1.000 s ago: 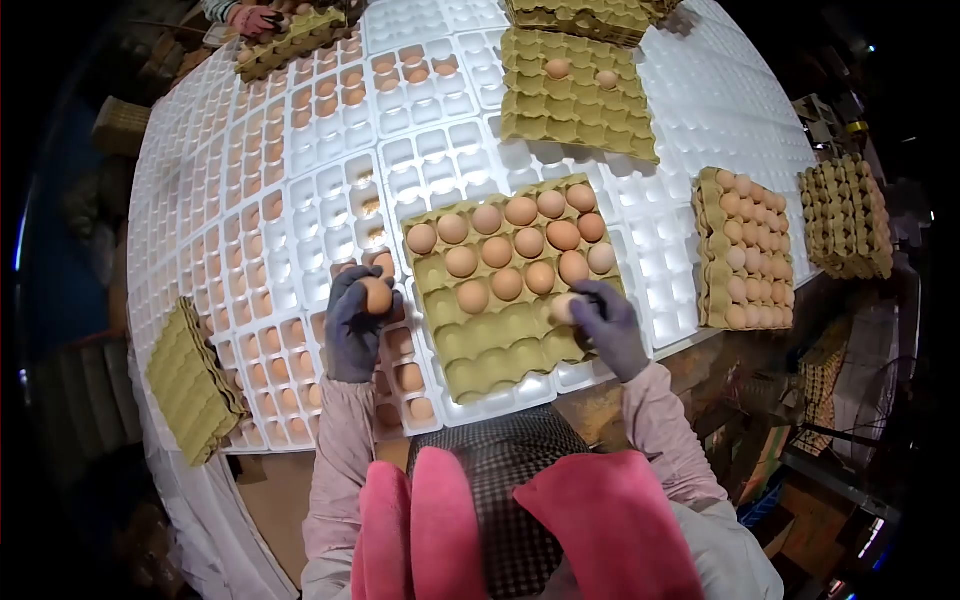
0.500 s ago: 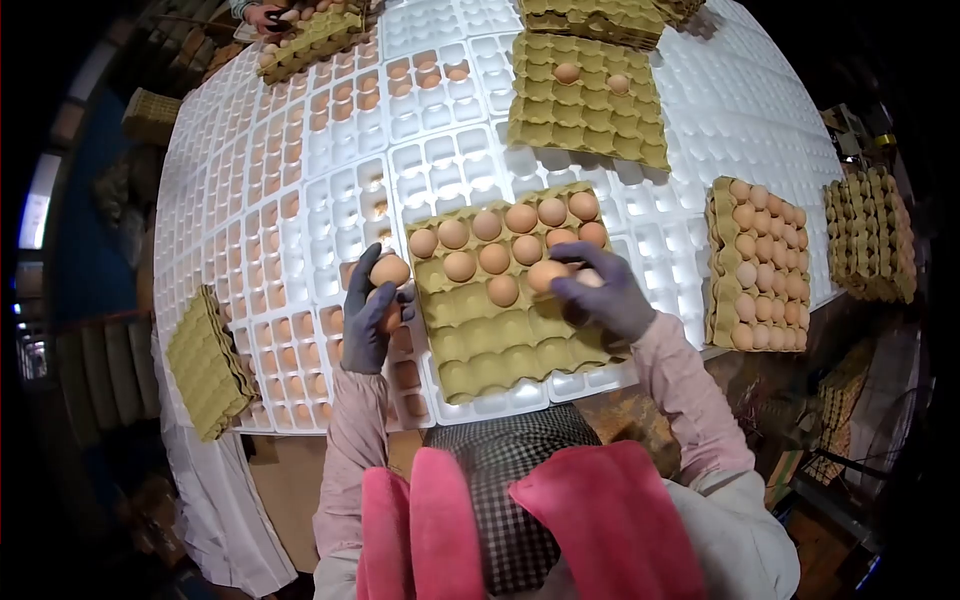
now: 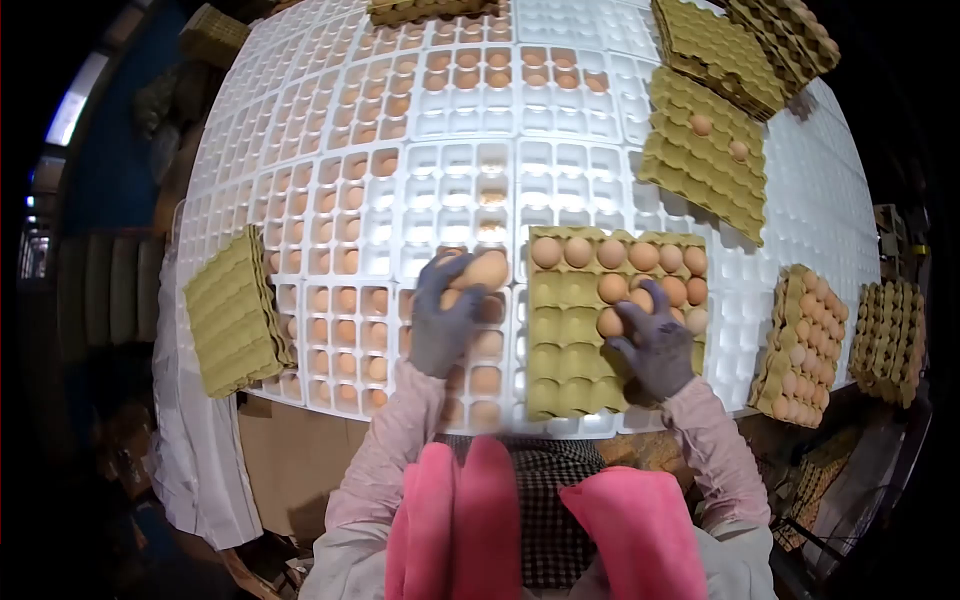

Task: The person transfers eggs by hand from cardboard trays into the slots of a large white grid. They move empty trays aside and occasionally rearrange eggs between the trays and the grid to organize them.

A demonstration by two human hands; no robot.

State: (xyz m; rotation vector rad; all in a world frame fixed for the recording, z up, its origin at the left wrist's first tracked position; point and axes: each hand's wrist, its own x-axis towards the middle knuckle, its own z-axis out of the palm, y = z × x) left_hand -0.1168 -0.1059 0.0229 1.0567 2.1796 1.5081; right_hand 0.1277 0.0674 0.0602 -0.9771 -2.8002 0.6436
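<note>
My left hand (image 3: 445, 318), in a grey glove, is closed around a brown egg (image 3: 487, 270) above the white moulded tray just left of the pulp egg tray. A second egg (image 3: 451, 298) shows between its fingers. My right hand (image 3: 660, 347), gloved alike, is over the right part of the pulp egg tray (image 3: 556, 385). Its thumb and fingers close on a brown egg (image 3: 611, 322), with another egg partly hidden beneath the fingers. Brown eggs fill the tray's far row; others sit in its right half, and its left and near cups are bare.
White moulded trays (image 3: 462, 115) cover the table, many cups holding eggs. A pulp tray with two eggs (image 3: 705, 165) lies back right, before stacked pulp trays (image 3: 715, 50). A full egg tray (image 3: 800, 345) stands right; folded-looking pulp trays (image 3: 230, 315) lean left.
The view has swung left, so the table appears shifted right. My left hand has moved away from the pulp tray, over the white tray. The pulp tray's second row has lost its leftmost egg.
</note>
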